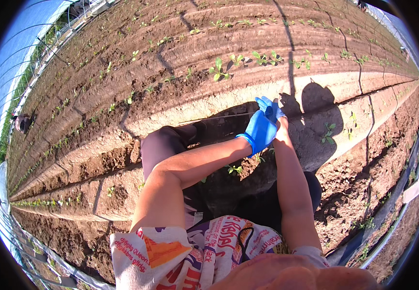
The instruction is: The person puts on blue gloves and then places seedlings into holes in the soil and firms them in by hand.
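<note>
My left hand (261, 132), in a blue disposable glove, meets my right hand (272, 110), gloved the same way, above the bare soil in front of my knees. The two hands overlap, and some blue fingers point up and left. Whatever lies between the palms is hidden. A thin straight strand (227, 116) runs from the left towards my hands; whether they hold it is not clear. Just below the gloves a small leafy seedling (234, 169) grows in shaded soil. Another seedling (328, 133) stands to the right, within my shadow.
Rows of young plants (218, 70) cross the ridged soil ahead. A narrow furrow (372, 91) runs off to the right. Greenhouse hoops (24, 47) curve along the left. A person (23, 123) is low among the far-left rows. My bent knee (162, 146) is beside my left forearm.
</note>
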Demonstrator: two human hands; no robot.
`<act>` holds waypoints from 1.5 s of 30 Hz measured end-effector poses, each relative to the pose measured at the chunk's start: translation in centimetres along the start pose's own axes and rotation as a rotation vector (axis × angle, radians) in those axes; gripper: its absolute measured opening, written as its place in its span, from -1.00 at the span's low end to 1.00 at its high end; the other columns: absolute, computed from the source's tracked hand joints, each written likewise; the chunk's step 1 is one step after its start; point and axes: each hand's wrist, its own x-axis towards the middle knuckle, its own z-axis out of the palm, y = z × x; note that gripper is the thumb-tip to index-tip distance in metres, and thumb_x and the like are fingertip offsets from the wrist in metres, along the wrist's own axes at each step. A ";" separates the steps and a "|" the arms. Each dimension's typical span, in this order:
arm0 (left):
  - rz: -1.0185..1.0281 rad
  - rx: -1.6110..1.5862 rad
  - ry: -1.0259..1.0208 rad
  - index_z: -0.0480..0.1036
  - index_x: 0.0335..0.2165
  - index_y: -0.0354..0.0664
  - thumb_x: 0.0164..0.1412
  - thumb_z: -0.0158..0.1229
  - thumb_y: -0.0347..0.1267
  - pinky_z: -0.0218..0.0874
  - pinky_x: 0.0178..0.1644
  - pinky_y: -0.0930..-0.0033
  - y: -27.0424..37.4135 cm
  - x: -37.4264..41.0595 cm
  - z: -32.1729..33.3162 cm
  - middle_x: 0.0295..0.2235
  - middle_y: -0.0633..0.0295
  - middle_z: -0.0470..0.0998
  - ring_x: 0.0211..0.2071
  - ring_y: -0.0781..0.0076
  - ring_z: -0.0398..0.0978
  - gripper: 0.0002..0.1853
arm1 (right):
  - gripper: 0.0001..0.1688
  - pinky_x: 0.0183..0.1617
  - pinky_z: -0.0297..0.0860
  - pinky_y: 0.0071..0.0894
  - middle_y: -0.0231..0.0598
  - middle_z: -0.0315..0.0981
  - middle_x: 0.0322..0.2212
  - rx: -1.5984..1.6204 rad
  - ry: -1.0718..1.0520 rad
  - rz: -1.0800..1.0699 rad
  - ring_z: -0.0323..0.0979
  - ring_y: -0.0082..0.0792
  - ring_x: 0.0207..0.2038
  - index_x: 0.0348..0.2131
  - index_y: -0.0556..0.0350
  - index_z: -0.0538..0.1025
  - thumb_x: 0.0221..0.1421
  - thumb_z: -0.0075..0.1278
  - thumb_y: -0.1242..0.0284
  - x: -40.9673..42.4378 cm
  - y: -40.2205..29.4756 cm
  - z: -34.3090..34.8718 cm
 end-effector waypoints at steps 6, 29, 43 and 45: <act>0.041 -0.223 -0.131 0.51 -0.59 -0.21 -0.01 0.10 -0.35 0.09 -0.43 0.21 0.0 -0.8 0.4 -0.69 0.21 0.44 -0.62 0.29 0.38 -0.83 | 0.22 0.33 0.00 -0.02 -0.25 -0.17 0.35 -0.166 0.144 0.132 -0.13 -0.24 0.35 0.34 -0.04 -0.05 -0.04 -0.06 -0.35 0.6 1.1 -1.5; -0.062 -0.215 -0.038 0.44 -0.78 -0.07 -0.13 0.12 -0.34 0.05 -0.46 0.21 0.6 -0.5 1.4 -0.78 0.20 0.40 -0.69 0.25 0.37 -0.80 | -0.49 0.10 0.34 -0.34 -0.14 0.43 0.03 -0.101 0.125 -0.092 0.38 -0.27 0.07 0.13 0.16 0.33 0.25 -0.02 0.37 1.3 0.3 -2.4; -0.066 -0.361 -0.001 0.48 -0.74 -0.11 -0.04 0.13 -0.26 0.19 -0.39 0.16 0.6 0.5 1.5 -0.72 0.10 0.47 -0.64 0.10 0.40 -0.74 | -0.56 -0.06 0.40 -0.43 -0.17 0.56 -0.19 -0.032 0.265 -0.222 0.48 -0.34 -0.11 -0.04 0.20 0.47 0.16 0.10 0.31 0.9 -0.6 0.1; -0.112 -0.358 -0.053 0.49 -0.72 -0.19 -0.07 0.16 -0.28 0.23 -0.43 0.08 -0.1 0.7 1.2 -0.70 0.01 0.47 -0.64 0.02 0.41 -0.75 | -0.60 -0.15 0.45 -0.40 -0.09 0.57 -0.31 0.078 0.218 -0.112 0.55 -0.30 -0.24 -0.15 0.23 0.49 0.15 0.14 0.27 1.2 -0.7 0.4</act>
